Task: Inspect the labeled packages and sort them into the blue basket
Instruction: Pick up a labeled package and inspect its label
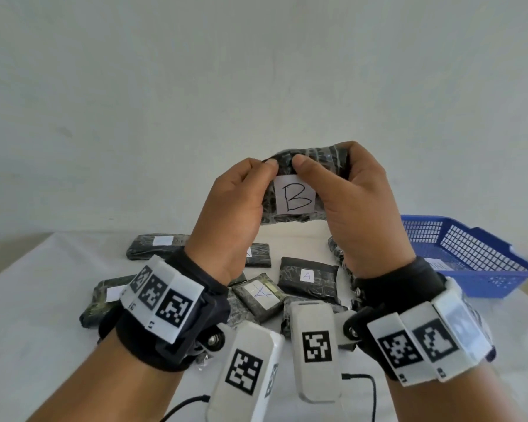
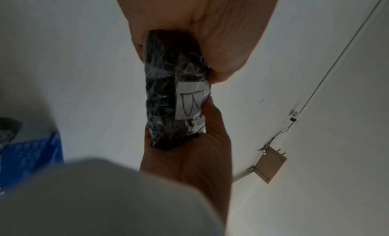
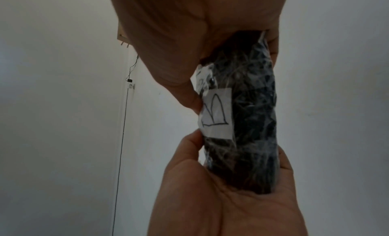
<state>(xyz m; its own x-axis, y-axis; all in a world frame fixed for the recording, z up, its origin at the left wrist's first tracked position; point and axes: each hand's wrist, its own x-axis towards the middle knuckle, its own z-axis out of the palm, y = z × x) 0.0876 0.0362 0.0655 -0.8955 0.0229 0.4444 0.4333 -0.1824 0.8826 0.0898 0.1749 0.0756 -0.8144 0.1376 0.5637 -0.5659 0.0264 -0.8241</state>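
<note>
While both hands (image 1: 229, 205) (image 1: 357, 202) pinch the package (image 1: 311, 166) mid-frame, keep thumbs off label B (image 1: 296, 194) during reading.

Bare hands, black wrist straps (image 1: 165, 336), white camera pods (image 1: 314, 345) — black-and-white square markers, thin black cables (image 1: 366, 388)

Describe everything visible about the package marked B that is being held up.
The package marked B is a dark, soft-looking bundle wrapped in crinkled clear film, with a white paper label bearing a handwritten black B under the wrap. It is held in the air above the table, label facing the person, well above the other packages. The left hand grips its left end and the right hand its right end, thumbs pressed on the front near the label's top. Nothing else touches it.
</note>
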